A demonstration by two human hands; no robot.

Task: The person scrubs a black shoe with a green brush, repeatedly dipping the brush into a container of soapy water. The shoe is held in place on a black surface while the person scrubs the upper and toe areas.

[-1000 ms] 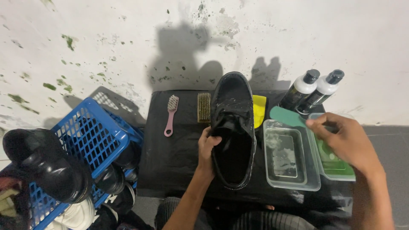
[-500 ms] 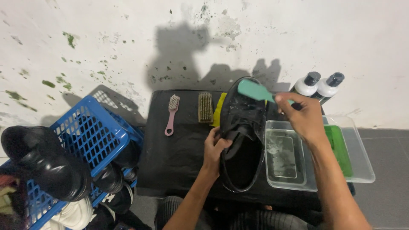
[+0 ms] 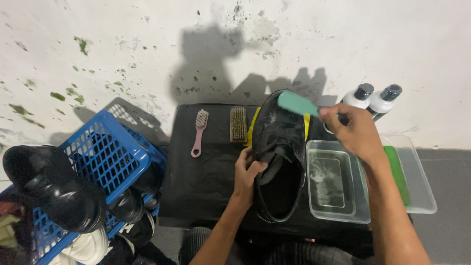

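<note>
So I had the black shoe [image 3: 278,157] sitting in the middle of the black table [image 3: 206,181], toe pointing up toward 12 o'clock at the wall, opening toward me. My left hand [image 3: 247,174] was clamped on the shoe's left edge around the tongue, fingers curled over into the opening, pinning it in place. My right hand [image 3: 354,131] was up at about 1 o'clock from the shoe, wrapped tight around the handle of a teal brush [image 3: 298,104], with the brush head laid across the toe. The toe looked wet and a bit sudsy there. Just to the shoe's 3 o'clock sat a clear plastic tub [image 3: 338,184] with some water in it, touching or nearly touching the shoe, couldn't really tell which. Past that, further toward 3, was a second clear tray [image 3: 419,189] with a green thing [image 3: 397,174] lying in it. Two white bottles with dark caps [image 3: 373,97] stood against the wall behind my right hand. Over at the shoe's 10 o'clock a tan bristle brush [image 3: 238,124] lay on the table, and a small pink brush [image 3: 198,132] just left of it. Something yellow [image 3: 253,126] peeked out from under the shoe. Way off at 9 o'clock was a blue basket [image 3: 105,162] with black shoes [image 3: 49,186] piled on it.
</note>
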